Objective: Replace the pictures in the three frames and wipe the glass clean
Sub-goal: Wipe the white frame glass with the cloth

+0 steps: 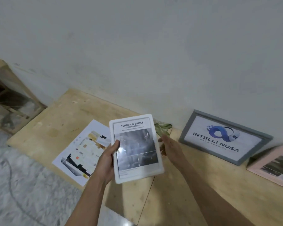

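Here, at far left, an open-fronted plywood box [11,98] stands against the pale plastered wall [137,46], out of play. Next, a loose printed sheet with a collage of beige and black shapes [83,152] lies flat on the light plywood platform [178,201], face up and within easy reach; likely a picture taken out of a frame or waiting to go in, though which I cannot tell. The left hand [107,159] grips the white rounded-corner picture frame [136,149] by its left edge, thumb over the front rim onto the glass and fingers behind, holding it tilted up toward the head camera above the platform, probably so the glass can be inspected; a bright glare shows near the thumb. The print inside reads "TOUGH & AGILE" over grey photographs, so this frame looks loaded. The right hand [168,144] sits just beside the frame's right edge, its fingers partly hidden behind the frame, so I cannot tell whether they steady the frame or hold anything. Behind it, a crumpled green-and-white cloth [163,128] rests by the wall, plausibly the wiping rag. Further right, a grey frame with a blue logo print [225,137] leans against the wall, propped to keep its face clear. At the right edge, a pink-bordered frame [274,163] lies tilted, cut off by the view.
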`<action>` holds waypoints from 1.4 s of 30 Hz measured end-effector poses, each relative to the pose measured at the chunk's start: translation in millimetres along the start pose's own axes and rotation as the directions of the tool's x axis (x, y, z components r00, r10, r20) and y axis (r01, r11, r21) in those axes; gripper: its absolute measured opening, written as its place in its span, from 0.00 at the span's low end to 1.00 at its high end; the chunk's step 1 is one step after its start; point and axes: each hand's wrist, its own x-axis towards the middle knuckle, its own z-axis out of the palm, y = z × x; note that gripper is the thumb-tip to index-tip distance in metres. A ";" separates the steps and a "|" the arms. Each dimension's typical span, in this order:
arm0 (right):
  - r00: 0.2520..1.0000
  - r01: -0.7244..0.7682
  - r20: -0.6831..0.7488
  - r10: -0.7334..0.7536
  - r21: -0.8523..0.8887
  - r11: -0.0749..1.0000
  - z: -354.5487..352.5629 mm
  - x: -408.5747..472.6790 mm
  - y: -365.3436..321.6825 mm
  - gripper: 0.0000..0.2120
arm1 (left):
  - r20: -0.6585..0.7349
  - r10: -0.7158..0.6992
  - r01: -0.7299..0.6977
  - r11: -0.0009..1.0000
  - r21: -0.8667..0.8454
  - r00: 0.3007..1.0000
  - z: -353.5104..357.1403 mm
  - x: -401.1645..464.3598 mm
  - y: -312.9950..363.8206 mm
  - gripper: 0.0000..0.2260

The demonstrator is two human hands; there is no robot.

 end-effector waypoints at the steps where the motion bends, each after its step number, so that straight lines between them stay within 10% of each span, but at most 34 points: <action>1: 1.000 0.023 -0.016 -0.025 -0.107 0.994 -3.1 33.5 6.0 0.22 | -0.022 -0.013 0.013 1.000 0.003 1.000 -3.0 15.0 2.0 0.20; 5: 0.983 0.175 0.062 -0.174 -0.612 0.771 -3.3 134.9 27.5 0.25 | -0.077 0.007 -0.004 0.999 0.041 0.997 -5.8 51.2 8.3 0.14; 12: 0.969 0.240 0.170 -0.181 -0.828 0.506 28.8 200.7 64.9 0.24 | -0.131 0.006 -0.001 0.999 0.041 0.991 -3.4 79.5 20.0 0.13; 17: 0.985 0.172 0.031 -0.171 -0.323 0.931 15.4 177.9 26.1 0.20 | -0.104 0.045 -0.038 0.997 0.065 0.994 -9.8 71.7 28.5 0.14; 19: 0.937 0.288 -0.153 -0.313 -0.170 0.943 7.7 163.1 -15.3 0.20 | -0.096 0.082 -0.073 0.993 0.093 0.992 -12.9 64.9 32.1 0.13; 23: 0.670 0.642 -0.090 -0.737 -0.428 0.636 11.2 119.3 -99.1 0.24 | -0.042 0.120 -0.112 0.981 0.161 0.992 -15.9 50.3 38.2 0.13; 29: 0.583 0.643 0.108 -0.805 -0.668 0.375 42.0 6.6 -99.9 0.23 | -0.012 0.251 -0.238 0.931 0.277 0.968 -39.9 -7.5 39.2 0.18; 34: 0.600 0.719 0.208 -0.773 -0.565 0.406 72.3 -110.0 -52.6 0.16 | -0.009 0.287 -0.271 0.914 0.301 0.958 -56.7 -57.9 42.7 0.10; 37: 0.705 0.709 0.325 -0.630 -0.348 0.614 78.8 -160.6 -45.0 0.23 | 0.027 0.321 -0.309 0.881 0.358 0.947 -67.9 -74.3 50.8 0.10; 42: 0.793 0.573 -0.132 -0.595 -0.168 0.802 51.6 -162.1 -123.0 0.25 | 0.167 0.279 -0.323 0.861 0.392 0.946 -59.6 -107.9 49.3 0.13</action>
